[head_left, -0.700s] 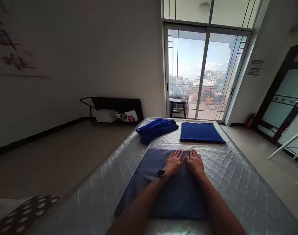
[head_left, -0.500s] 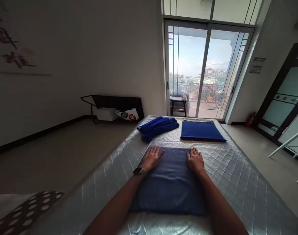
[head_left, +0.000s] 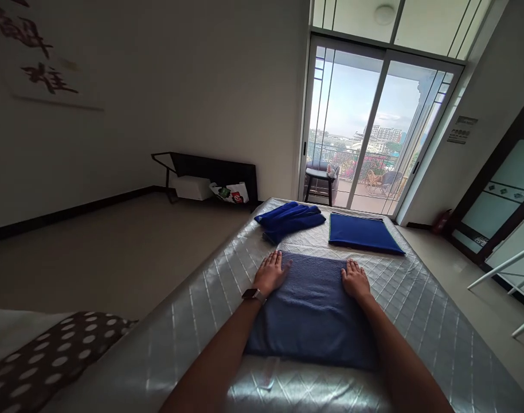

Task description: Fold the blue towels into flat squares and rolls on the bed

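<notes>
A grey-blue towel (head_left: 313, 315) lies spread in a flat rectangle on the silvery quilted mattress (head_left: 421, 327). My left hand (head_left: 270, 273) rests flat on its far left corner, fingers stretched forward. On the far right corner lies my right hand (head_left: 355, 280), its fingers also straight. Neither hand grips anything. Beyond them, a crumpled bright blue cloth (head_left: 290, 221) sits at the left, and a neatly folded blue cloth with a green edge (head_left: 365, 234) lies at the right.
Brown polka-dot fabric (head_left: 59, 355) shows at the lower left. A black bench-like frame (head_left: 214, 166) with a white box (head_left: 192, 187) stands by the wall. Sliding glass doors (head_left: 374, 126) are at the back, and white metal legs (head_left: 503, 267) stand at the right.
The view has tilted and shifted, so the scene sits slightly further right. Both hands stay flat on the towel's far corners, with little visible movement over the cloth.
</notes>
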{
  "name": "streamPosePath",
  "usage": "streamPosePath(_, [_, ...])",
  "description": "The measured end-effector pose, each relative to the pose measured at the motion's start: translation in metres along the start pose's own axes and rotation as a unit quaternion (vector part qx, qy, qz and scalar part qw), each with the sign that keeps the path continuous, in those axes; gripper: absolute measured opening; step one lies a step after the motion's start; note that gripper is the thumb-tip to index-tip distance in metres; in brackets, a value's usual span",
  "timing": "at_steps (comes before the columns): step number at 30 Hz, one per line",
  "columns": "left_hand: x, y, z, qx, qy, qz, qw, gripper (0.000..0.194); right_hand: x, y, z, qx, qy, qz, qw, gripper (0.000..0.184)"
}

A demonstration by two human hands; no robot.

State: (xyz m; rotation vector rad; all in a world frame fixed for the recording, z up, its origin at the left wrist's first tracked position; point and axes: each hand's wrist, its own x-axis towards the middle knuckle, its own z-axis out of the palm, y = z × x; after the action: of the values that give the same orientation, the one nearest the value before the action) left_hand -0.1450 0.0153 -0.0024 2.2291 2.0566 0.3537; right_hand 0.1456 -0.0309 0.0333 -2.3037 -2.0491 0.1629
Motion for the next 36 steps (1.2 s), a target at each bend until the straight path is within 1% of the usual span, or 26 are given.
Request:
streamPosePath(4, [-0.001, 0.003, -0.002, -0.016, 0.005, -0.001, 1.000, 0.084, 0.000, 0.000, -0.006, -0.013, -0.013, -0.001, 1.000, 0.061])
streamPosePath(8, [-0.002, 0.006, -0.005, -0.019, -0.015, -0.005, 1.000, 0.087, -0.009, -0.002, -0.011, -0.024, -0.005, 0.004, 1.000, 0.060])
streamPosePath(12, [-0.001, 0.007, -0.005, -0.024, -0.010, -0.006, 1.000, 0.086, -0.027, -0.002, -0.007, -0.029, 0.020, -0.006, 0.999, 0.060])
streamPosePath(17, [0.003, 0.005, 0.002, -0.018, 0.004, -0.005, 1.000, 0.086, -0.045, -0.001, 0.001, -0.001, -0.001, 0.001, 1.000, 0.062])
streamPosePath(22, [0.006, -0.001, 0.007, -0.006, 0.013, 0.004, 1.000, 0.082, -0.048, -0.003, 0.002, 0.024, 0.002, 0.004, 1.000, 0.062])
streamPosePath(24, [0.008, -0.003, 0.004, 0.008, 0.007, 0.004, 1.000, 0.081, -0.048, -0.004, 0.002, 0.033, 0.003, 0.006, 0.999, 0.062])
streamPosePath(26, [0.008, -0.001, 0.000, 0.024, 0.006, -0.002, 1.000, 0.080, -0.048, -0.005, 0.002, 0.042, 0.004, 0.007, 0.999, 0.062])
streamPosePath(28, [0.005, 0.011, -0.005, 0.035, 0.013, 0.005, 0.999, 0.080, -0.048, -0.005, 0.003, 0.049, 0.006, 0.007, 0.999, 0.063])
streamPosePath(29, [0.002, 0.022, -0.005, 0.037, 0.020, 0.022, 0.999, 0.079, -0.048, -0.006, 0.003, 0.052, 0.007, 0.007, 0.999, 0.063])
streamPosePath(30, [-0.003, 0.036, -0.005, 0.035, 0.027, 0.053, 0.998, 0.077, -0.047, -0.006, 0.004, 0.054, 0.008, 0.008, 0.998, 0.063])
streamPosePath(32, [-0.016, 0.069, 0.002, 0.021, 0.035, 0.144, 0.989, 0.072, -0.047, -0.005, 0.004, 0.056, 0.010, 0.008, 0.998, 0.063])
streamPosePath(34, [-0.031, 0.102, 0.015, 0.000, 0.023, 0.242, 0.970, 0.067, -0.047, -0.005, 0.005, 0.057, 0.012, 0.005, 0.998, 0.063])
streamPosePath(36, [-0.045, 0.125, 0.027, -0.017, 0.013, 0.298, 0.954, 0.063, -0.046, -0.004, 0.005, 0.056, 0.015, 0.002, 0.998, 0.062])
